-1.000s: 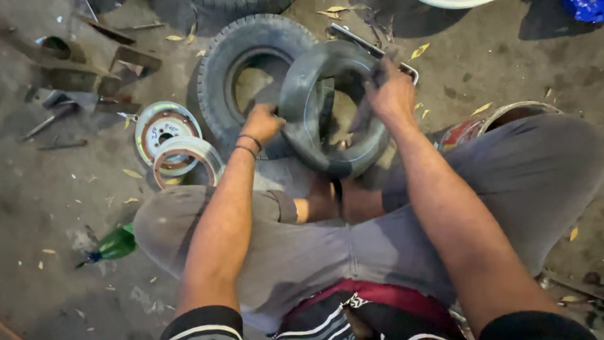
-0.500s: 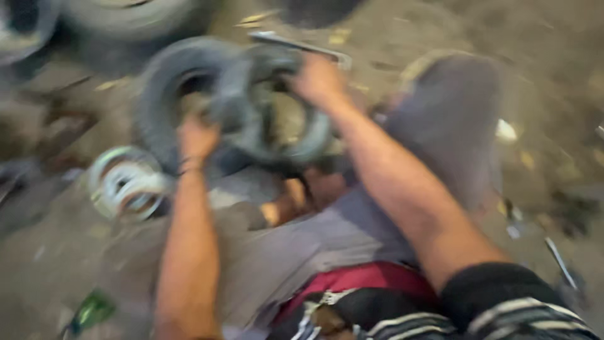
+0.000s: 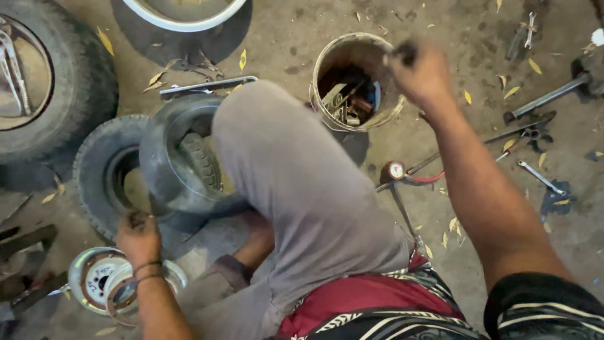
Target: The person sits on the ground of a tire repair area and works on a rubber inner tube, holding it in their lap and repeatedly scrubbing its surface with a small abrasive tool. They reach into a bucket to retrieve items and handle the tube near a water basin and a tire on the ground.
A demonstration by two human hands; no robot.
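On the dusty workshop floor, my left hand (image 3: 137,236) grips the black rubber inner tube (image 3: 165,165) lying just ahead. My right hand (image 3: 423,74), fisted around something small and dark, hovers at the rim of the dented metal parts bucket (image 3: 327,56).

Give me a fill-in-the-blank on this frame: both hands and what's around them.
1. The left hand rests on the small black ____.
2. The right hand is raised over a round metal ____ of tools.
3. A red-rimmed pressure ____ lies on the ground right of the grey-trousered knee.

Missing words: tyre; bucket; gauge.
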